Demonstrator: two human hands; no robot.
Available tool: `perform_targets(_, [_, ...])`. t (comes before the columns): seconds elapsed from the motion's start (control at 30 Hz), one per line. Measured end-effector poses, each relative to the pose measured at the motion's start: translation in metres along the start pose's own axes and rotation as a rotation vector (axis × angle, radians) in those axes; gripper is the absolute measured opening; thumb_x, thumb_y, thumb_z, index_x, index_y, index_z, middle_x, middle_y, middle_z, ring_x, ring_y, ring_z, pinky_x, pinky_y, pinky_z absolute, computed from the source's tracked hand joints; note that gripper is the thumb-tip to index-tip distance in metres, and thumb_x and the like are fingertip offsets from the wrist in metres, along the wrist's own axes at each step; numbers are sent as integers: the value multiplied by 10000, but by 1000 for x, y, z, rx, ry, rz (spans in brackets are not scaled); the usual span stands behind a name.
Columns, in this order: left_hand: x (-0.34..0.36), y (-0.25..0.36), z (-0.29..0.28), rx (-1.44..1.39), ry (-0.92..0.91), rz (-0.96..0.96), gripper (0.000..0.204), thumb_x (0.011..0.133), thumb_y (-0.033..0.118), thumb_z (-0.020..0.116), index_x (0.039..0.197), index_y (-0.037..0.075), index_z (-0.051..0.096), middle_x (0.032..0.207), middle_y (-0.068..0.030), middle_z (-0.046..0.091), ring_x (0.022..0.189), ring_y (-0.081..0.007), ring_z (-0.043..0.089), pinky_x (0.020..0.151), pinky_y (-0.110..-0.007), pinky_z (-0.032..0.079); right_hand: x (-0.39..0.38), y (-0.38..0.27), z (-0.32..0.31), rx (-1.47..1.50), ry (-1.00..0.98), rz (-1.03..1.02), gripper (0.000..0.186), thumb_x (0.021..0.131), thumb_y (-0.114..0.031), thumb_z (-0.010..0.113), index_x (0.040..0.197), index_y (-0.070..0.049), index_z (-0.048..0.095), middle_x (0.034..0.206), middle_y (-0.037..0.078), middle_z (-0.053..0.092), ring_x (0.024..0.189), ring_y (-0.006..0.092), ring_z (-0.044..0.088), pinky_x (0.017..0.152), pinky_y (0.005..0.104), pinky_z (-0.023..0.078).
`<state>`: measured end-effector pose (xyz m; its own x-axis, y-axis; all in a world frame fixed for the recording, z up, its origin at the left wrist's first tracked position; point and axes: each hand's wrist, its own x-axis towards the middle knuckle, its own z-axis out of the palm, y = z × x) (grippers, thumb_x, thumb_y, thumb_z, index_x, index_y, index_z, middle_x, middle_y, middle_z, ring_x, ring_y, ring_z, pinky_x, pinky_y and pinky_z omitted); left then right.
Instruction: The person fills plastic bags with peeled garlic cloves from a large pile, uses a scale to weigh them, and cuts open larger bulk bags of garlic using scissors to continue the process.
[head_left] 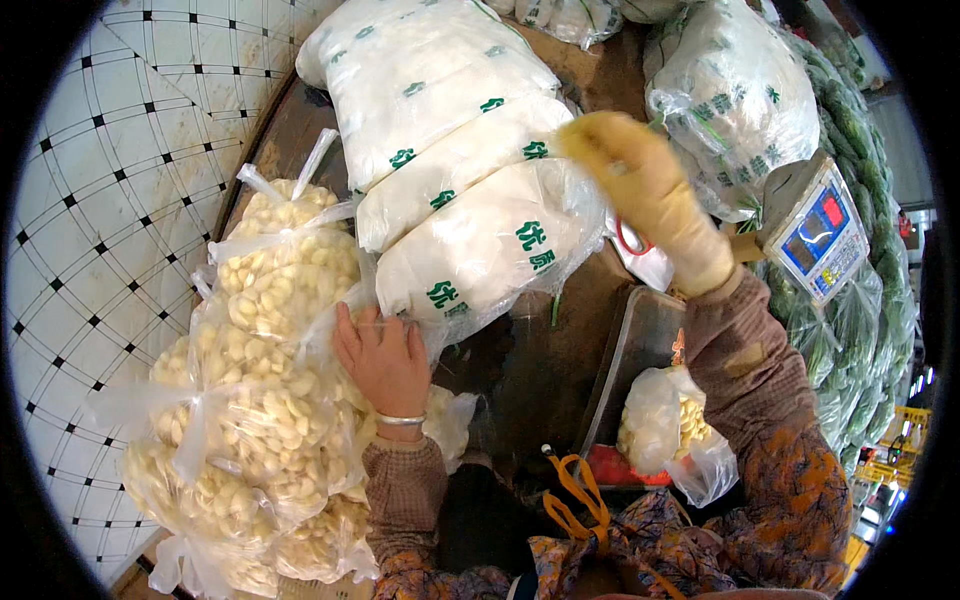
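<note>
My left hand (pixel 385 362), bare and with a silver bangle at the wrist, rests between a clear bag of peeled garlic cloves (pixel 275 385) and the nearest white plastic bag (pixel 490 240). Its fingers are apart and touch the plastic. My right hand (pixel 645 190) wears a yellowish glove, smeared by motion. It is at the right side of the white bags, over the table, and its fingers cannot be made out. Several full white bags with green print lie in a row; what they hold is hidden. A red loop handle (pixel 632 238), perhaps of scissors, shows beside the right glove.
A scale (pixel 815 235) with a blue panel and red display stands at the right. Near my right forearm, a small open bag of garlic cloves (pixel 665 425) sits by a dark tray (pixel 618 365). Behind are another full bag (pixel 730 105) and green netted sacks (pixel 850 170).
</note>
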<state>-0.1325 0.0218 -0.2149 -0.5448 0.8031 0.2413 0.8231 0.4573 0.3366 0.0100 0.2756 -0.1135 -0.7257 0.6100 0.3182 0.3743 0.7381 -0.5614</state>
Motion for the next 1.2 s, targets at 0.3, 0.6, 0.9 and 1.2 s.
perform_targets(0.3, [-9, 11, -1, 98, -224, 45, 308, 670, 251, 622, 931, 89, 606, 1137, -180, 451, 1229, -393, 173, 991, -526, 111, -20, -79, 147, -407, -318, -393, 366, 597, -351, 652, 808, -59, 588, 879, 99, 570, 849, 310, 535, 751, 398, 414])
perform_targets(0.6, [-28, 16, -47, -395, 23, -20, 298, 761, 163, 551, 1042, 65, 564, 1160, -193, 424, 1125, -316, 377, 905, -400, 316, -58, -51, 77, 36, -26, -362, 255, 652, -324, 631, 757, -96, 586, 698, 105, 552, 689, 268, 552, 623, 368, 433])
perform_targets(0.9, [15, 94, -61, -627, -32, 236, 329, 734, 116, 588, 1028, -17, 525, 1072, -198, 484, 945, -319, 492, 782, -348, 414, -132, -90, 64, -542, -825, 2, 177, 719, -77, 482, 862, -58, 585, 842, 125, 598, 810, 247, 582, 759, 337, 442])
perform_targets(1.2, [100, 176, 60, -253, -468, 433, 448, 738, 260, 573, 1118, 47, 468, 1090, -175, 502, 965, -321, 496, 788, -392, 408, -189, -121, -2, -39, -776, 51, 427, 772, -308, 500, 1089, -25, 461, 1011, 170, 526, 952, 343, 488, 851, 379, 388])
